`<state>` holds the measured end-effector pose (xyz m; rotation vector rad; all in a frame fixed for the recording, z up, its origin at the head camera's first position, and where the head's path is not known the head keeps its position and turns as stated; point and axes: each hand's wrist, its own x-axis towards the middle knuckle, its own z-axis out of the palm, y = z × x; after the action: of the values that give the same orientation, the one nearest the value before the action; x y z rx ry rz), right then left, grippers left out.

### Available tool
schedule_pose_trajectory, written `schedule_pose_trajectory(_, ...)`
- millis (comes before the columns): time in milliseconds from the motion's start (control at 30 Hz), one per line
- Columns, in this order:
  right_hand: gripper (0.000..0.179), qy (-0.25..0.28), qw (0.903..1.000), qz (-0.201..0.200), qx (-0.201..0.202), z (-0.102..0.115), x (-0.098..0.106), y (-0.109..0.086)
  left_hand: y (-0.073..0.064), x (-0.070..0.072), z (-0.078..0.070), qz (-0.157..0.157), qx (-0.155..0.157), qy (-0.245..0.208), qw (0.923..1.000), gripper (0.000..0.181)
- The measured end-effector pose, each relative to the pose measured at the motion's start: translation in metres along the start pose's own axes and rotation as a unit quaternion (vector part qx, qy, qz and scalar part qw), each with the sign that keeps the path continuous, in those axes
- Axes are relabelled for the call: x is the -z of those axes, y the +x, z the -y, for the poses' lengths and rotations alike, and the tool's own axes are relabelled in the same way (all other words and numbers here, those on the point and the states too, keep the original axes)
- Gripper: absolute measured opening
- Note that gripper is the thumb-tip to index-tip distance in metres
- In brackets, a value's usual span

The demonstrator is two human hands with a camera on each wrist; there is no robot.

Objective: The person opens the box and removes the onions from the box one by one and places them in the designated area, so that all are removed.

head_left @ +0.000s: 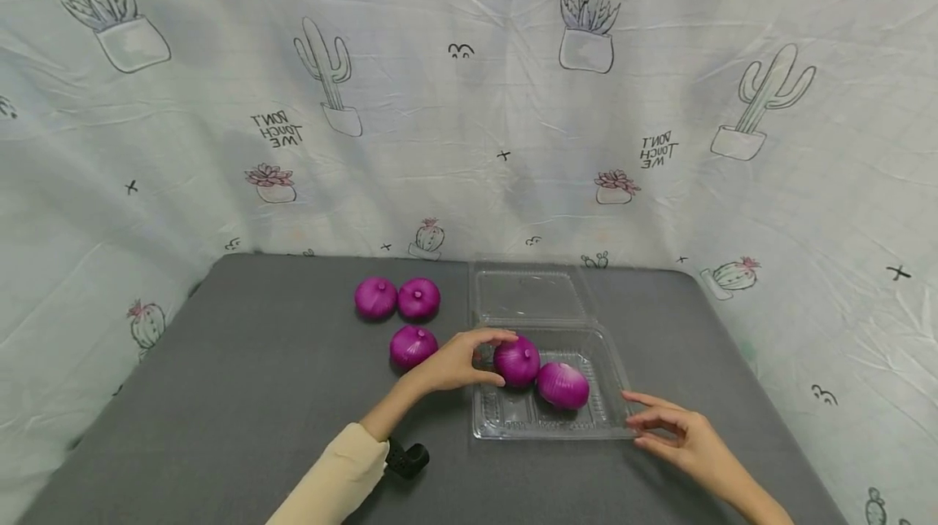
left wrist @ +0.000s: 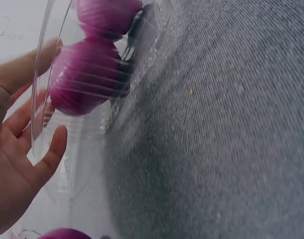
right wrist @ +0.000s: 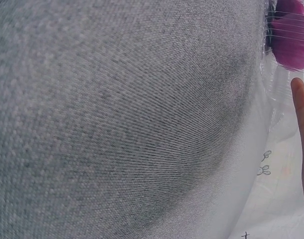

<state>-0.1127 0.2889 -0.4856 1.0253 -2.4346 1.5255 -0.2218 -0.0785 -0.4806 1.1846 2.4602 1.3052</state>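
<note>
Two purple onions, a left one [head_left: 517, 361] and a right one [head_left: 563, 386], sit side by side in a clear plastic clamshell box [head_left: 550, 432] with its lid [head_left: 529, 295] folded back. My left hand [head_left: 458, 362] reaches over the box's left wall, fingers and thumb spread around the left onion, fingertips right at its top. In the left wrist view, the thumb of the left hand [left wrist: 22, 154] stands apart from that onion [left wrist: 84, 77]. Beside the box's right front corner, my right hand [head_left: 677, 435] has its fingers loosely extended, tips right at the rim.
Three more purple onions stand left of the box: two at the back, a left one [head_left: 376, 298] and a right one [head_left: 418, 298], and one nearer [head_left: 413, 347], close to my left hand. A dark grey cloth [head_left: 242, 395] covers the table; a printed curtain [head_left: 440, 102] hangs behind it.
</note>
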Motion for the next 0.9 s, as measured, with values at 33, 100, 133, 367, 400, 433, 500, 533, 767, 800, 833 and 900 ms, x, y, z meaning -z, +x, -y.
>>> schedule_pose_trajectory(33, 0.026, -0.001, 1.0000, 0.000, 0.001, 0.000, 0.000, 0.000, 0.001, -0.001, -0.001, 0.000, 0.000, 0.009, 1.0000, 0.062)
schedule_pose_trajectory(100, 0.026, -0.003, 1.0000, -0.001, 0.002, 0.000, 0.000, 0.001, 0.004, -0.002, -0.001, -0.001, -0.002, 0.033, 0.9994, 0.065)
schedule_pose_trajectory(133, 0.026, -0.003, 1.0000, -0.001, 0.000, 0.001, 0.000, 0.001, 0.005, -0.003, -0.001, -0.001, -0.001, 0.044, 0.9990, 0.066)
schedule_pose_trajectory(367, 0.025, -0.012, 0.9999, -0.002, -0.010, 0.000, -0.001, 0.002, 0.013, -0.004, -0.006, 0.012, 0.038, 0.113, 0.9927, 0.073)
schedule_pose_trajectory(400, 0.025, -0.013, 0.9999, -0.003, -0.011, 0.000, -0.001, 0.002, 0.014, -0.004, -0.008, 0.011, 0.047, 0.120, 0.9916, 0.073)
schedule_pose_trajectory(433, 0.025, -0.011, 0.9999, -0.002, -0.012, 0.000, -0.002, 0.002, 0.015, -0.004, -0.009, 0.010, 0.053, 0.127, 0.9904, 0.073)
schedule_pose_trajectory(500, 0.024, 0.001, 0.9999, 0.001, -0.014, -0.001, -0.002, 0.001, 0.016, -0.007, -0.011, 0.008, 0.072, 0.142, 0.9872, 0.072)
schedule_pose_trajectory(533, 0.024, 0.009, 0.9999, 0.003, -0.014, -0.001, -0.002, 0.000, 0.017, -0.008, -0.012, 0.009, 0.081, 0.145, 0.9862, 0.071)
schedule_pose_trajectory(767, 0.024, 0.032, 0.9993, 0.003, -0.019, 0.001, 0.001, -0.004, 0.020, -0.016, -0.016, 0.002, 0.094, 0.165, 0.9819, 0.064)
schedule_pose_trajectory(800, 0.024, 0.028, 0.9994, 0.003, -0.019, 0.001, 0.001, -0.004, 0.020, -0.016, -0.017, 0.002, 0.094, 0.166, 0.9817, 0.063)
schedule_pose_trajectory(833, 0.024, 0.025, 0.9995, 0.003, -0.019, 0.001, 0.001, -0.003, 0.020, -0.015, -0.018, 0.004, 0.095, 0.166, 0.9815, 0.063)
schedule_pose_trajectory(900, 0.024, 0.020, 0.9996, 0.004, -0.019, 0.002, 0.001, -0.002, 0.020, -0.014, -0.018, 0.010, 0.099, 0.164, 0.9814, 0.063)
